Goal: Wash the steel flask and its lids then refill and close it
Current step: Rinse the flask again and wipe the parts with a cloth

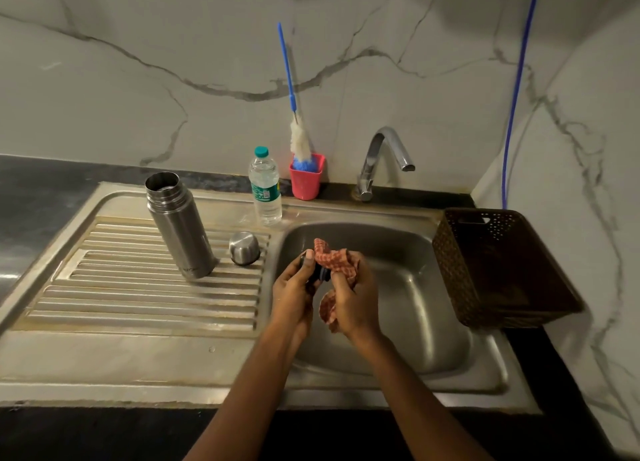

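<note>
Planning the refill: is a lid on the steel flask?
No, the steel flask stands open-mouthed, steel cap beside it; the left hand holds a dark lid, the right hand a cloth.

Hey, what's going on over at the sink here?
A person is working over the basin of a steel sink. The left hand holds a small dark lid, and the right hand grips a red checked cloth against it, apparently wiping it. The steel flask stands open and upright on the drainboard, with its steel cap beside it. A capped water bottle stands behind them.
</note>
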